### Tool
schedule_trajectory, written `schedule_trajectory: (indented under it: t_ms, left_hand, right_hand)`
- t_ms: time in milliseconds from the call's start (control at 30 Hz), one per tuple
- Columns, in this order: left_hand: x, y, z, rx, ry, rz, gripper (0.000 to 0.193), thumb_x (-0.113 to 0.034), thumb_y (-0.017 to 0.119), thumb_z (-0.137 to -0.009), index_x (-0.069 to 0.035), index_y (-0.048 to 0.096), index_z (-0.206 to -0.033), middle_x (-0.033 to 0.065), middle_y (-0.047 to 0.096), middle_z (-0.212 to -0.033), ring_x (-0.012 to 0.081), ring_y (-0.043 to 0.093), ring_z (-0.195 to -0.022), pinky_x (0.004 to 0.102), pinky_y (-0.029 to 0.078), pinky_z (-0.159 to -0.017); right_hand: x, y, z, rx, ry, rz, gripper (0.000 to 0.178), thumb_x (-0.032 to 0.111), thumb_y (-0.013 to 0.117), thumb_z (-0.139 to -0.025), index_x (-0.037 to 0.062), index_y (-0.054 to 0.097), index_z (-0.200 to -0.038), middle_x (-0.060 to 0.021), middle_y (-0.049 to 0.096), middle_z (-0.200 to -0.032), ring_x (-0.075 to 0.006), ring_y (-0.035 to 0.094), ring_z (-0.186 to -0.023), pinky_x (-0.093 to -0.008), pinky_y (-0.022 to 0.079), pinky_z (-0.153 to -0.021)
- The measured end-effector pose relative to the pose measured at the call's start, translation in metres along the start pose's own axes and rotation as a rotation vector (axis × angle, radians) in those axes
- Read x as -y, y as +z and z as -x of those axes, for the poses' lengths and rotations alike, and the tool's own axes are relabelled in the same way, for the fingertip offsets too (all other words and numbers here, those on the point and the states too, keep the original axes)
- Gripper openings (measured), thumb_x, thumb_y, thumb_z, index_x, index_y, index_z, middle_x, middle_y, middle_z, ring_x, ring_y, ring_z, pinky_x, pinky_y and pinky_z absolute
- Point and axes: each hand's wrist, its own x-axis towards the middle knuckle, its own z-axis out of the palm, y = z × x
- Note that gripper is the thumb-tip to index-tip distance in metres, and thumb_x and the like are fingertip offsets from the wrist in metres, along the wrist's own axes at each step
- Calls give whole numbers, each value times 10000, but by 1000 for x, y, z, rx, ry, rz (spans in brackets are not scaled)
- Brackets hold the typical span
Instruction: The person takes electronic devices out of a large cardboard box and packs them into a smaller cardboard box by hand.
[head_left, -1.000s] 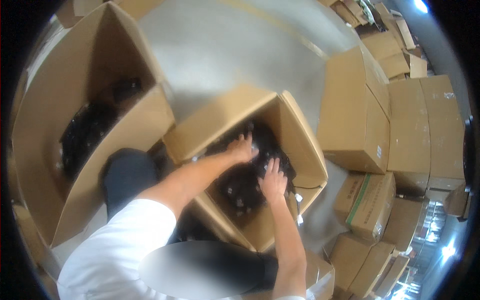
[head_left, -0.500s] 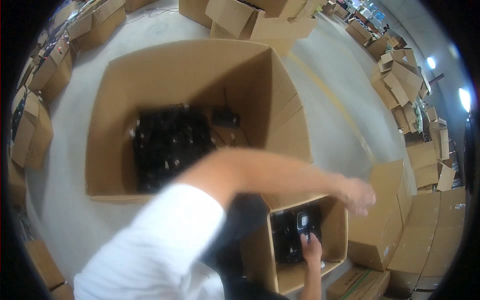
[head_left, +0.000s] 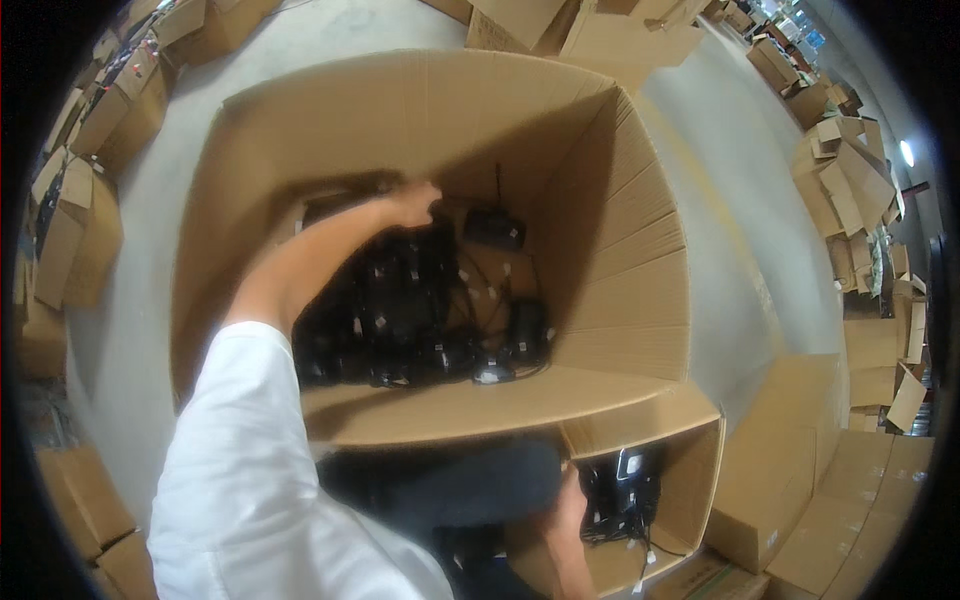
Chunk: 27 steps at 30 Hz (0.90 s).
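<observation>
My left hand (head_left: 412, 205) is inside the large cardboard box (head_left: 655, 290), over the far part of a pile of black devices (head_left: 400, 300). Motion blurs its fingers, so whether it holds anything does not show. My right hand (head_left: 568, 505) is low at the left side of the smaller cardboard box (head_left: 712, 470), beside my dark-clothed leg (head_left: 490, 485). Its fingers are mostly hidden. Inside the smaller box are black devices (head_left: 610, 500) with cables, one showing a pale label. A separate black device with an upright antenna (head_left: 495, 228) lies right of the pile.
Closed cardboard cartons (head_left: 850, 480) stand to the right of the smaller box. Open boxes (head_left: 75, 230) line the left side, and more boxes (head_left: 850, 170) are stacked at the far right. Grey floor (head_left: 720, 200) with a yellow line runs beyond the large box.
My left hand has swung from above the smaller box's right side leftward into the large box. My right hand has moved left, off the devices in the smaller box. The view has shifted.
</observation>
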Motion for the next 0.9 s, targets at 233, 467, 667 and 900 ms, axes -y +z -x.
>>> schedule_trajectory:
  t_ms: [233,467,667,900]
  left_hand:
    - [-3,68,-32,-66,131,-441,514,-14,520,-909,-47,500,-1422,176,417,-1506,349,388,-1397,469,291,-1183]
    - [-30,71,-90,201,-1,-426,438,-104,590,-895,-88,613,-1332,161,568,-1383,350,517,-1307,474,445,-1072]
    - [-70,67,-119,187,495,-293,455,-135,727,-771,-59,678,-1217,144,604,-1346,348,557,-1257,440,501,-1016]
    - [-129,66,-167,360,332,-312,426,-187,738,-799,-47,696,-1198,159,495,-1468,365,487,-1330,457,480,-1053]
  right_hand:
    - [-28,21,9,13,72,-186,577,96,714,-808,-39,445,-1300,-273,669,-990,-470,664,-867,-515,545,-723]
    - [-12,8,1,-61,14,-70,414,136,751,-828,-40,522,-1125,-232,660,-869,-452,660,-752,-501,541,-636]
    - [5,-3,-14,-3,10,-17,383,169,759,-845,-30,525,-1074,-245,658,-869,-446,662,-753,-502,542,-631]
    - [-7,-1,-10,-25,-25,-74,376,116,737,-843,-22,529,-1124,-226,654,-904,-460,648,-802,-515,539,-698]
